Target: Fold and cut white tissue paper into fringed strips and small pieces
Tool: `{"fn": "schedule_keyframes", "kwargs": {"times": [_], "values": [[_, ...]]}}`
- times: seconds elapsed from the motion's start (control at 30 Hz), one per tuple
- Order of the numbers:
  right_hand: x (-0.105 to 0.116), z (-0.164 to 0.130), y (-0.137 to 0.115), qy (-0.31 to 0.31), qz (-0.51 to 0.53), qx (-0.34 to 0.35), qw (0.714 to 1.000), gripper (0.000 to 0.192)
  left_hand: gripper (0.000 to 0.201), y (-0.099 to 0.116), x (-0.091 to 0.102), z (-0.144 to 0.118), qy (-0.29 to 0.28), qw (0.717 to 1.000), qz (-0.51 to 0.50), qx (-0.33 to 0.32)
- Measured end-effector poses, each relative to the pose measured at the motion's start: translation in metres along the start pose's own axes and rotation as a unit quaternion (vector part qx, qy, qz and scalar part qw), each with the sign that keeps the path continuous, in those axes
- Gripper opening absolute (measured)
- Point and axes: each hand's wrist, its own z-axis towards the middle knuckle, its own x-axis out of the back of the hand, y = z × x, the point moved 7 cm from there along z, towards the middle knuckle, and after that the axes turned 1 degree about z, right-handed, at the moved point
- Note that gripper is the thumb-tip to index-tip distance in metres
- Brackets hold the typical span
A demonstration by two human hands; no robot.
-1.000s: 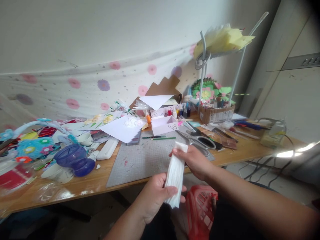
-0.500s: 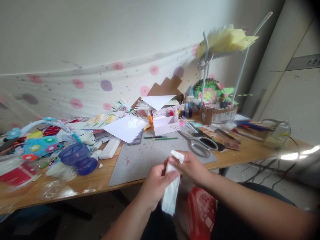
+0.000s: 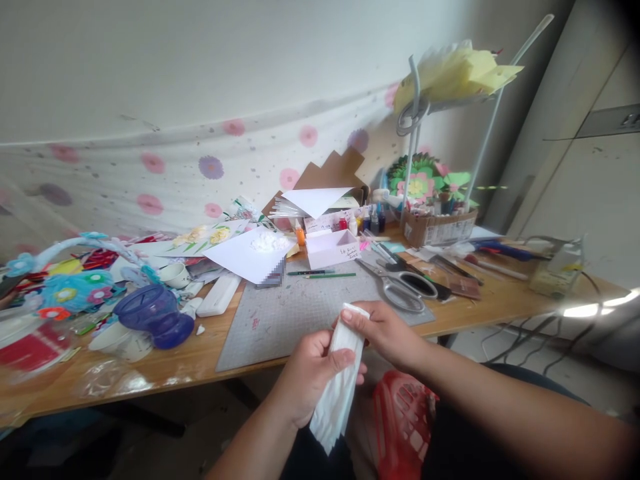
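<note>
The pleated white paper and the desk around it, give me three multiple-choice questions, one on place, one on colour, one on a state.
1. Where do the scissors lie?
A. on the grey cutting mat
B. in the red basket
C. inside the small white box

2. What colour is the goblet-shaped cup?
A. yellow
B. dark blue
C. green

3. How is the pleated white paper held?
A. lying flat on the mat
B. by the left hand alone
C. by both hands, the right hand pinching its top

Answers: 1 A, they rest on the mat's far right part. 2 B, its bowl is dark blue. 3 C, each hand grips it.
</note>
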Motion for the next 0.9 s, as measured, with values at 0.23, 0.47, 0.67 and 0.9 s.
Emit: {"fn": "schedule_keyframes", "kwargs": {"times": [0.23,0.47,0.67,0.9], "values": [[0.003,0.0,0.002,0.0,-0.049,-0.022,0.999,0.045,0.028,-0.002,0.003,-0.002,0.003,0.999,0.052,-0.001],[0.006,-0.004,-0.013,0.013,-0.375,0.083,0.923,0.038,0.024,0.003,0.004,0.0,0.007,0.987,0.15,-0.05],[-0.001,-0.007,-0.01,-0.002,-0.367,0.095,0.925,0.038,0.023,0.009,0.0,0.001,0.028,0.986,0.133,-0.094],[0.005,-0.005,-0.005,0.011,-0.291,0.074,0.954,0.039,0.026,-0.001,0.002,0.001,0.013,0.996,0.081,-0.024]]}}
